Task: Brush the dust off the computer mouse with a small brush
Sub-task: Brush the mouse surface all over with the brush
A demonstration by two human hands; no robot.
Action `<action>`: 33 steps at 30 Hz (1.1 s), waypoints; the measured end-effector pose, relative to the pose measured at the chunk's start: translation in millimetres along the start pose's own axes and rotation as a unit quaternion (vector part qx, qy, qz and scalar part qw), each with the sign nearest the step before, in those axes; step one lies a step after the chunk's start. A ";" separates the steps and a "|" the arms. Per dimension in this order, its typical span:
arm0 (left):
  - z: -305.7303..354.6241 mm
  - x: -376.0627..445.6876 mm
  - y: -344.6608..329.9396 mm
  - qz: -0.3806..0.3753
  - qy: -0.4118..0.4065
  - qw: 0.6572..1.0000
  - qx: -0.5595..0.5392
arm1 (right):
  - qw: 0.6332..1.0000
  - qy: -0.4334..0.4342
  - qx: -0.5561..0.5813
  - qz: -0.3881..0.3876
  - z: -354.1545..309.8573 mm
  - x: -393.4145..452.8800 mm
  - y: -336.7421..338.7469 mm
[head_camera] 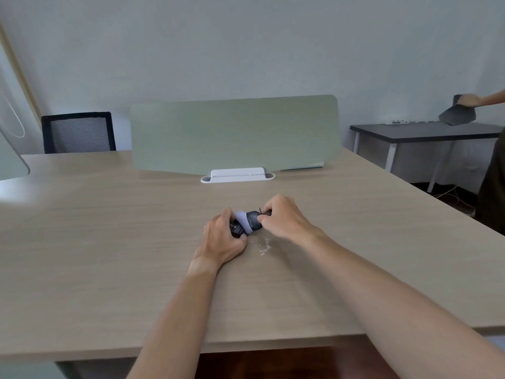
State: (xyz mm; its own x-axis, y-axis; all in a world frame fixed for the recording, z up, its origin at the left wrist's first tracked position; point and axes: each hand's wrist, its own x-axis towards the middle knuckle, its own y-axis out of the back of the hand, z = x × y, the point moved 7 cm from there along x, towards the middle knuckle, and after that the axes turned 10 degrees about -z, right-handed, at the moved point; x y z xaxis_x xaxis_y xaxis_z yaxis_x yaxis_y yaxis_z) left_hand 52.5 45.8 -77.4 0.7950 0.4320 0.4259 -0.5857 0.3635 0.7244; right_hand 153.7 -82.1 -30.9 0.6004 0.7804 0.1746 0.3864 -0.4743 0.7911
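Note:
A black computer mouse (236,229) lies on the light wooden desk (109,242), mostly covered by my left hand (222,239), whose fingers curl round it. My right hand (284,218) grips a small brush (252,221) with a dark body and pale lilac bristles. The bristles press against the mouse's right side. A small patch of white dust (264,247) lies on the desk just right of my left hand.
A green divider panel (235,132) in a white stand (237,175) crosses the desk's far side. A black mesh chair (79,132) is behind left. At right stands a dark table (426,131), where another person's hand (468,100) holds a grey cloth.

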 end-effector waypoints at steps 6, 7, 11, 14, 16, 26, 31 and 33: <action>3.1 -2.6 2.2 0.003 0.006 0.999 0.035 | 0.999 -0.026 0.013 0.045 0.7 1.4 14.2; 3.9 -2.8 2.2 0.001 0.005 0.999 0.031 | 0.998 -0.013 0.042 0.034 -1.9 2.2 11.6; 7.3 -2.6 0.0 -0.019 -0.020 1.000 -0.001 | 0.999 0.015 0.034 0.001 -7.1 1.2 0.0; 9.1 -2.1 1.1 -0.009 -0.031 0.999 0.003 | 0.999 -0.026 -0.019 0.024 0.6 -2.7 8.5; 6.1 -1.5 1.3 0.001 -0.021 1.000 0.007 | 0.998 -0.042 -0.028 0.041 5.1 -5.4 14.8; 1.1 1.1 -5.3 -0.050 0.000 0.998 0.025 | 0.998 -0.038 0.016 0.045 9.2 -3.1 5.9; 1.5 0.6 -4.5 -0.035 0.005 0.999 0.041 | 0.994 -0.038 0.033 0.094 2.3 -7.1 12.5; 0.8 1.6 -2.8 -0.027 0.011 0.997 0.066 | 0.992 -0.018 0.083 0.093 -3.2 -3.7 10.8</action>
State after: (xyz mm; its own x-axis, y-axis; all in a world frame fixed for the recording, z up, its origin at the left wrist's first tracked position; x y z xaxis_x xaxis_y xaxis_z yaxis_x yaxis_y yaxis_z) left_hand 55.5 44.8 -78.3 0.8203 0.4326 0.3741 -0.5155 0.2759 0.8113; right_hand 153.4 -88.8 -21.1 0.6957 0.6596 0.2844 0.3750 -0.6713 0.6393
